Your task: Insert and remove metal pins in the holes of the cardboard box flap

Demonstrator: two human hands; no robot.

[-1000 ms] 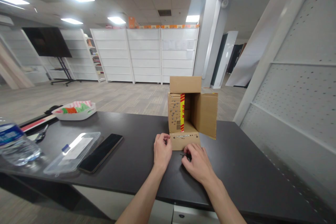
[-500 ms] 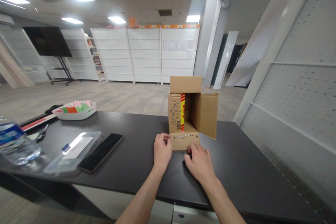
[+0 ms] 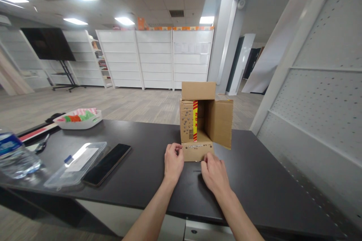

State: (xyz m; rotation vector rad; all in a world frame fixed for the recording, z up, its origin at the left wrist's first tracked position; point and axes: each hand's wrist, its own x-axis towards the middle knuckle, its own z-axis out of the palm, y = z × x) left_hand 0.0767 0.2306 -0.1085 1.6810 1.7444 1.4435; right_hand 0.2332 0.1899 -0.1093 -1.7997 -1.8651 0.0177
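An open cardboard box (image 3: 189, 120) stands on its side, its opening towards me and its front flap (image 3: 195, 154) folded down. Holes and small round silvery pieces line that flap; more grey dots cover the left flap beside a yellow and red strip. My left hand (image 3: 173, 162) is curled at the front flap's left edge, fingertips close together; whether anything is between them I cannot make out. At the flap's near right corner my right hand (image 3: 215, 171) is closed in a pinch. From its fingertips a thin, needle-like piece (image 3: 198, 161) points left, its kind unclear.
On the dark table (image 3: 141, 180), to the left, lie a black phone (image 3: 108, 163) and a clear plastic case (image 3: 76, 163). A water bottle (image 3: 17, 158) and a white basket of colourful cloth (image 3: 77, 120) are farther left. A perforated panel (image 3: 319, 109) rises on the right.
My right hand has shifted slightly right and up, and the thin piece at its fingertips now sits nearer the flap's lower edge. The left hand keeps its place at the flap.
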